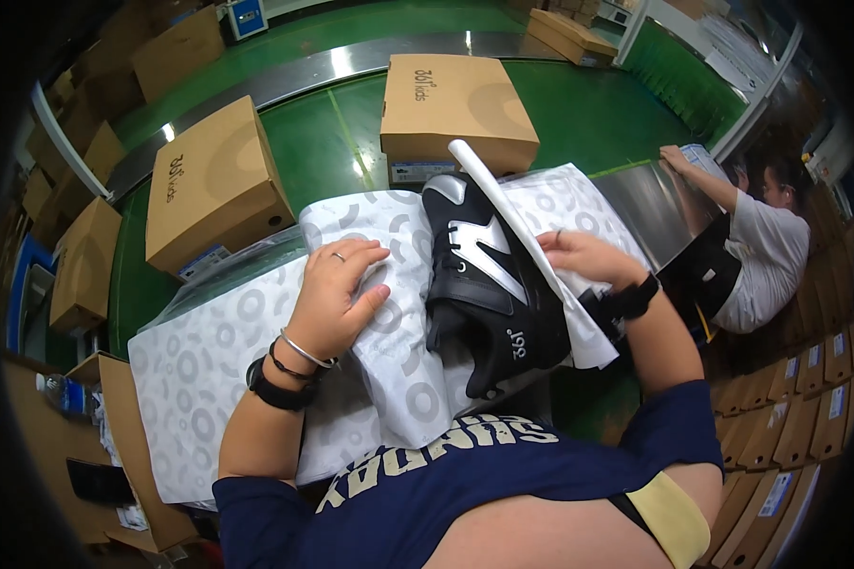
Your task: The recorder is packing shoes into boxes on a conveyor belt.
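A black sneaker [473,290] with silver trim lies on printed tissue paper in front of me, its toe pointing away and its opening toward my body. Whether a second shoe lies beneath it, I cannot tell. The white tissue paper [190,408] has grey ring patterns and spreads out on both sides of the shoe. My left hand [340,292] rests on the paper left of the shoe, fingers stretched and thumb apart. To the right of the shoe, my right hand [588,258] has its fingers curled on a raised flap of the paper, which stands along the sole.
Brown shoe boxes [460,109] stand on a green conveyor belt [324,142] beyond the paper. An open carton [147,446] is at lower left. Stacked boxes [778,427] line the right, where another person [764,251] reaches over a metal surface [650,213].
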{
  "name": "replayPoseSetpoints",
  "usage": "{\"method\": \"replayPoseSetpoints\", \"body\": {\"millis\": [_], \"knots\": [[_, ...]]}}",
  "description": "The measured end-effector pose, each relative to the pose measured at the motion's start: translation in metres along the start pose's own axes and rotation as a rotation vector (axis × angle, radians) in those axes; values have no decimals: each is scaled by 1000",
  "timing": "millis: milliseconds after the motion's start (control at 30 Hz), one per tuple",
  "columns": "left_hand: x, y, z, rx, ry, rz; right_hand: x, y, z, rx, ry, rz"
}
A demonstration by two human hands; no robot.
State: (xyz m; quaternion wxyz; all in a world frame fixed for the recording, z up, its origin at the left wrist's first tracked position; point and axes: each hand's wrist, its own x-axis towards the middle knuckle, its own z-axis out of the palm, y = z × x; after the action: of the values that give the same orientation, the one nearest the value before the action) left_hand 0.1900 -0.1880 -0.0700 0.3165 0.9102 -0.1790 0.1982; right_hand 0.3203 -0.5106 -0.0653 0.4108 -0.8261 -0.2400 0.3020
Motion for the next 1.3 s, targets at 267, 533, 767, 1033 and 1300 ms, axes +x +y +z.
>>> {"method": "replayPoseSetpoints", "body": {"millis": [267,533,767,1033,1300], "knots": [[4,8,-1,-15,-41,-25,-3,-13,29,721,82,-66],[2,1,1,-28,-16,-56,-30,-120,-13,151,-515,-972],[8,20,-3,-983,114,-262,62,-85,-59,-358,157,-335],[18,31,17,-103,58,-387,159,-18,-59,-890,359,-114],[71,-92,-3,-785,334,-984,182,-17,-16,-1040,523,-457]]}}
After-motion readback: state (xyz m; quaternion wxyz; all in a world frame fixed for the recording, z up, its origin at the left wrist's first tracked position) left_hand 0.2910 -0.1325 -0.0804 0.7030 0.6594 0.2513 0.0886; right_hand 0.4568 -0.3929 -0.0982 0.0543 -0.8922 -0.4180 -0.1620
